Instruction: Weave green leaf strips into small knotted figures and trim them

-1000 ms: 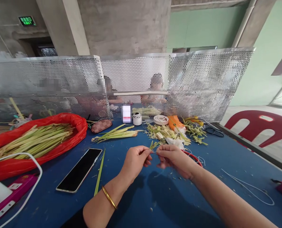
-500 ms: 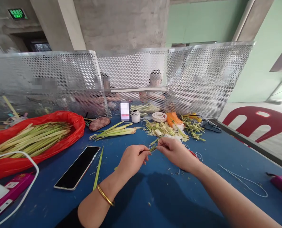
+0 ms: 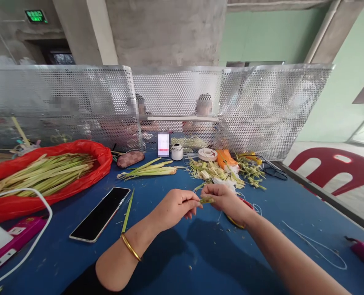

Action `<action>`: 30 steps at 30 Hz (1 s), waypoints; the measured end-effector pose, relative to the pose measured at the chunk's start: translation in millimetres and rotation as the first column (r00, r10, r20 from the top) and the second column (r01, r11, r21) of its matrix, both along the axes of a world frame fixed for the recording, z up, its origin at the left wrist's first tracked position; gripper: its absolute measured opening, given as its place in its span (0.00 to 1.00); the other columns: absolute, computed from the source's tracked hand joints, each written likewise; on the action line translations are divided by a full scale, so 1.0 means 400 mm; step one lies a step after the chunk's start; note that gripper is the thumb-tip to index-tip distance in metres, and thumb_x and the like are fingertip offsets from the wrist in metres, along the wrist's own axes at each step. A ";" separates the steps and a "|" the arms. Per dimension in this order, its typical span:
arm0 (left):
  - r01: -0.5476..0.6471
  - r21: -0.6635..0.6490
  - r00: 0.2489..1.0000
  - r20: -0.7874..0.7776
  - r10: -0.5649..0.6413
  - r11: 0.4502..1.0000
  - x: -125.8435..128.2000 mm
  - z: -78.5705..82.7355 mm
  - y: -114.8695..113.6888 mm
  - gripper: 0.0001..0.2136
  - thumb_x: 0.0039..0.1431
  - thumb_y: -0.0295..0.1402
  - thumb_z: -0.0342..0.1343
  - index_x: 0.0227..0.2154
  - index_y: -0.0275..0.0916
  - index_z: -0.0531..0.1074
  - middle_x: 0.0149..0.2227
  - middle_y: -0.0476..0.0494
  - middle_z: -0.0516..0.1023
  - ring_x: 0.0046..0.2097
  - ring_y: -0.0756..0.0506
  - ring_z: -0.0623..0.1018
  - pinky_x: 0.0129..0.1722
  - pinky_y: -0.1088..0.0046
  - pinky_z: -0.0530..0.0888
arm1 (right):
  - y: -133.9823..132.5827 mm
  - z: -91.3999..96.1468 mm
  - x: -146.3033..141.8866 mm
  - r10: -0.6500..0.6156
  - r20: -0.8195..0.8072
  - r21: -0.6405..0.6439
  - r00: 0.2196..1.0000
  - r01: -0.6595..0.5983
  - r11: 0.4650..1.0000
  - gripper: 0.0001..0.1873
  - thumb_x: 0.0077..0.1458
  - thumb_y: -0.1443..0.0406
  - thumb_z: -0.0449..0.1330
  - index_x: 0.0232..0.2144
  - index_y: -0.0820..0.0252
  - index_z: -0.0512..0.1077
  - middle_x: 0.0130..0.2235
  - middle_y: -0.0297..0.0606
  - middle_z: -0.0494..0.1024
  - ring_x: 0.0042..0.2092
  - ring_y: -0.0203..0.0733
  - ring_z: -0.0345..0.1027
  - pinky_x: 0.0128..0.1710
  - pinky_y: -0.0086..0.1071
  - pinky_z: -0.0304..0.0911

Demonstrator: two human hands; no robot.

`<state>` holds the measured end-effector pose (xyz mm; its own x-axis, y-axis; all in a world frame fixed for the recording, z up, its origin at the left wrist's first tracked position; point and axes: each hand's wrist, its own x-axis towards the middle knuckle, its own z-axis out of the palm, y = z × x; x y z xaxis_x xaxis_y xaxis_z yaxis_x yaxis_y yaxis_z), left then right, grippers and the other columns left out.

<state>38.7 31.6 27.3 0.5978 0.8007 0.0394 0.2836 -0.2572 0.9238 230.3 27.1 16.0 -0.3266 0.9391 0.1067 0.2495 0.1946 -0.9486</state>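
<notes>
Both hands meet over the middle of the blue table, pinching a small piece of green leaf (image 3: 206,200) between them. My left hand (image 3: 178,207) is closed on its left end, with a gold bangle on the wrist. My right hand (image 3: 226,200) is closed at its right side, and its fingers partly hide the piece. Under the right wrist, red-handled scissors (image 3: 235,222) lie partly covered. Beyond the hands is a heap of leaf scraps (image 3: 204,170). A bundle of pale green stalks (image 3: 151,169) lies farther left, and a single leaf strip (image 3: 128,213) rests beside my left forearm.
A red bag (image 3: 103,157) of long leaves stands at left, near a black phone (image 3: 100,213) and a purple power strip (image 3: 25,237). Along the back are a patterned pouch (image 3: 130,158), a white jar (image 3: 177,152), a tape roll (image 3: 207,154) and a perforated metal screen (image 3: 175,94), with people behind it.
My hands have shifted slightly right and now meet more closely, and more of the leaf piece shows between the fingers. The scissors under the right wrist show more. The camera view has shifted a little.
</notes>
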 end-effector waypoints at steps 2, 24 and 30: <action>-0.034 -0.002 0.997 0.073 0.034 0.999 -0.001 -0.002 0.004 0.10 0.57 0.35 0.51 0.29 0.37 0.74 0.24 0.50 0.72 0.25 0.52 0.70 0.27 0.77 0.68 | -0.004 -0.006 -0.011 -0.031 -0.022 0.004 0.999 0.031 1.000 0.10 0.54 0.60 0.57 0.24 0.59 0.67 0.21 0.26 0.59 0.23 0.31 0.47 0.22 0.27 0.46; -0.155 0.063 0.973 0.181 0.141 0.986 -0.002 -0.001 0.004 0.11 0.58 0.38 0.52 0.31 0.36 0.75 0.25 0.49 0.72 0.26 0.52 0.68 0.26 0.77 0.65 | -0.028 -0.019 -0.047 -0.354 0.148 0.393 0.924 0.273 0.878 0.12 0.60 0.58 0.50 0.27 0.56 0.64 0.25 0.33 0.68 0.29 0.40 0.60 0.28 0.30 0.53; -0.138 0.082 0.975 0.188 0.121 0.987 -0.001 0.001 0.004 0.11 0.59 0.38 0.51 0.31 0.36 0.74 0.25 0.49 0.72 0.26 0.52 0.69 0.26 0.78 0.66 | -0.025 -0.023 -0.043 -0.378 0.182 0.413 0.908 0.279 0.867 0.13 0.61 0.57 0.50 0.27 0.56 0.64 0.23 0.32 0.66 0.27 0.39 0.58 0.27 0.30 0.52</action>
